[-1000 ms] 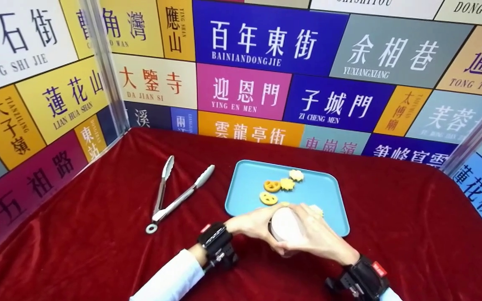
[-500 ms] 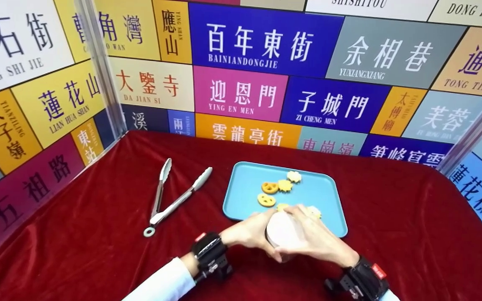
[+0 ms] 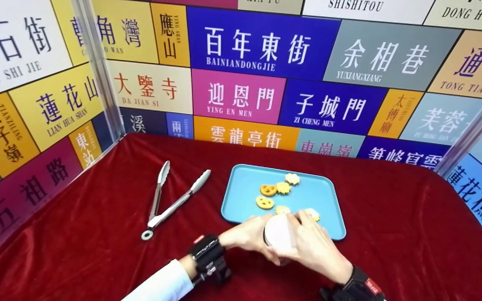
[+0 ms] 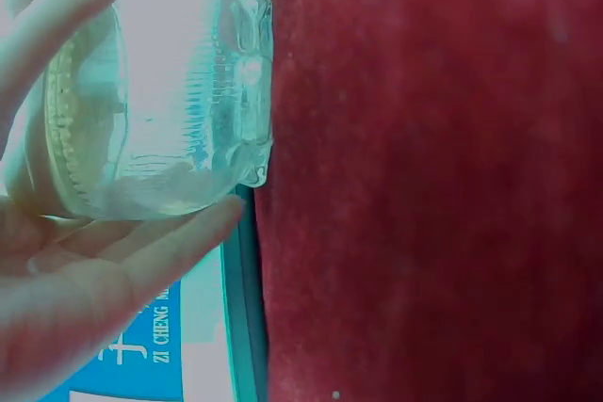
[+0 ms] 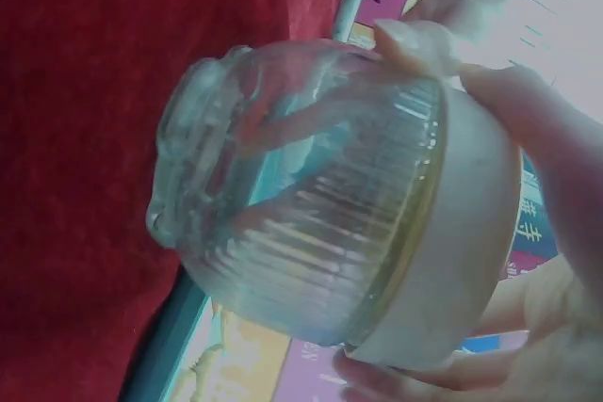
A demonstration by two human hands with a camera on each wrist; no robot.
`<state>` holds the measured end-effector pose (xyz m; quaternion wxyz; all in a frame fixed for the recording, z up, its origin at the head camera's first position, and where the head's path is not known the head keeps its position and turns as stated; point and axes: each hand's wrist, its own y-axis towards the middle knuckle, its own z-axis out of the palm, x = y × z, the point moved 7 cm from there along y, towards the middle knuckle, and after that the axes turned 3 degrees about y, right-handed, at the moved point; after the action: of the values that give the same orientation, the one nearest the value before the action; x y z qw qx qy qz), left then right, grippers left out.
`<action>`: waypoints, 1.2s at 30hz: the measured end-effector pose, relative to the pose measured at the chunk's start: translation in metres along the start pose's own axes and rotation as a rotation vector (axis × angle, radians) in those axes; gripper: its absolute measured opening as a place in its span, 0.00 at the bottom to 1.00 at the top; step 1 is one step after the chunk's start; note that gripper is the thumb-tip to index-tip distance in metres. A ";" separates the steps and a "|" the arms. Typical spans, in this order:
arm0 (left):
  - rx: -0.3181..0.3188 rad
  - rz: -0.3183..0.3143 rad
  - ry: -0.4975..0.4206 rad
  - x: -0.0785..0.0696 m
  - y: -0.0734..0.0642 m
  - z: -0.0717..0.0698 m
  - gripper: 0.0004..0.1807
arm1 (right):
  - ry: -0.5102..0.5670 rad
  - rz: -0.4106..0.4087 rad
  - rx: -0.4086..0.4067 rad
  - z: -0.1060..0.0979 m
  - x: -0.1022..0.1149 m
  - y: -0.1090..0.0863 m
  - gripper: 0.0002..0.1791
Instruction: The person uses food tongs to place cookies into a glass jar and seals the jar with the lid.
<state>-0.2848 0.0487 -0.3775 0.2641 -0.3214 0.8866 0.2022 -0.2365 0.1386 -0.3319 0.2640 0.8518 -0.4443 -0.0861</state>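
Observation:
Between my hands is a clear ribbed glass jar (image 5: pixel 311 204) with a white lid (image 3: pixel 278 234), just in front of the blue tray (image 3: pixel 318 190). My left hand (image 3: pixel 247 234) holds the jar's glass body from the left, its fingers lying along the side in the left wrist view. On the lid my right hand (image 3: pixel 318 246) has its thumb and fingers curled round the rim. Footed glass at the jar's base (image 4: pixel 252 91) faces the red cloth. Through its walls I see no contents.
On the tray lie two pretzel-shaped biscuits (image 3: pixel 265 202) and several flower-shaped ones (image 3: pixel 292 179). Metal tongs (image 3: pixel 178 203) with spread arms lie on the red cloth (image 3: pixel 78 234) to the left. Printed sign walls (image 3: pixel 262 42) stand behind and beside the table.
My right hand has turned on the lid, its wrist dropping lower in the head view. My left hand keeps hold of the glass. The whole head view has shifted slightly.

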 end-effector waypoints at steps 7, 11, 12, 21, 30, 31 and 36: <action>0.051 0.035 -0.035 0.003 0.003 0.003 0.47 | 0.080 -0.038 0.030 0.004 -0.007 0.002 0.43; 0.073 0.069 -0.038 0.003 0.005 0.005 0.46 | 0.104 -0.070 0.013 0.005 -0.010 0.002 0.41; 0.075 0.078 -0.041 0.003 0.006 0.005 0.45 | 0.109 -0.082 0.003 0.004 -0.011 0.002 0.41; 0.110 0.045 -0.070 0.007 0.007 0.007 0.45 | 0.205 -0.225 -0.022 0.007 -0.017 0.001 0.37; 0.112 0.104 -0.107 0.003 0.007 0.008 0.49 | 0.340 -0.189 0.042 0.012 -0.020 -0.001 0.42; 0.108 0.103 -0.110 0.003 0.006 0.007 0.49 | 0.317 -0.155 0.034 0.012 -0.018 -0.002 0.42; 0.094 0.108 -0.110 0.001 0.006 0.007 0.50 | 0.116 0.007 -0.065 0.011 -0.002 -0.008 0.46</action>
<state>-0.2870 0.0560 -0.3822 0.3159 -0.2489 0.8953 0.1916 -0.2365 0.1397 -0.3454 0.3171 0.8447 -0.4282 -0.0500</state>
